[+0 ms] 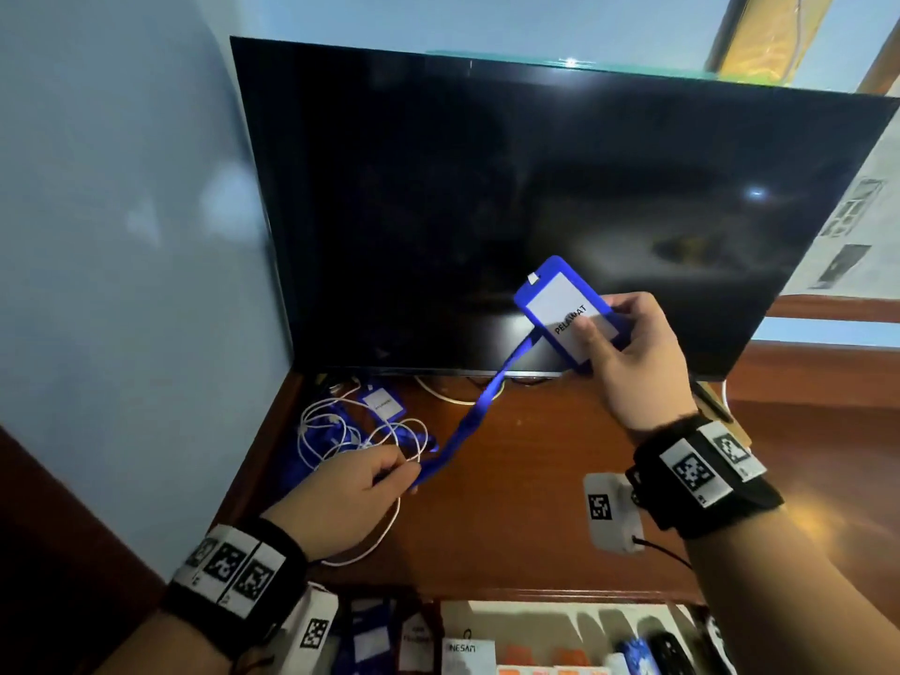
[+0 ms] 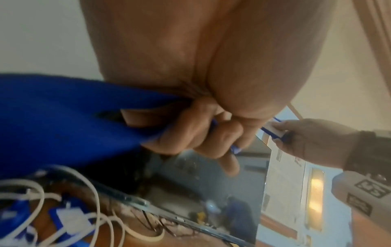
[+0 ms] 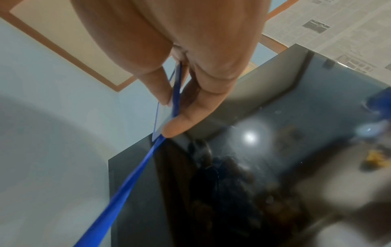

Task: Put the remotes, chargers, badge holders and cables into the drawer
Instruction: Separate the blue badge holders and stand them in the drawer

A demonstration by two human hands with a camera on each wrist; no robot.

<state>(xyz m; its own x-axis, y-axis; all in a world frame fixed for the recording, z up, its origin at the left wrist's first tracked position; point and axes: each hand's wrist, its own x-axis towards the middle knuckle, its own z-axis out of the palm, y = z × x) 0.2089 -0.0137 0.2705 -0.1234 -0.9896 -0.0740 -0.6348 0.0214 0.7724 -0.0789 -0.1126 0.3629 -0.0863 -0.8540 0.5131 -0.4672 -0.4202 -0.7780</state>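
Observation:
A blue badge holder (image 1: 560, 304) with a white card is raised in front of the TV, pinched between thumb and fingers of my right hand (image 1: 628, 343). Its blue lanyard (image 1: 472, 416) runs taut down and left to my left hand (image 1: 360, 484), which grips the strap end in curled fingers (image 2: 190, 130). The right wrist view shows the holder (image 3: 169, 107) edge-on between fingertips, with the lanyard (image 3: 127, 180) trailing away. Another blue badge holder (image 1: 382, 404) lies among tangled white cables (image 1: 336, 431) on the wooden top. The open drawer (image 1: 574, 613) shows at the bottom edge.
A large dark TV (image 1: 535, 211) stands at the back of the wooden cabinet top (image 1: 535, 479). Inside the drawer lie badge holders (image 1: 370, 635), boxes and a black remote (image 1: 669, 652). A blue wall (image 1: 121, 236) bounds the left side.

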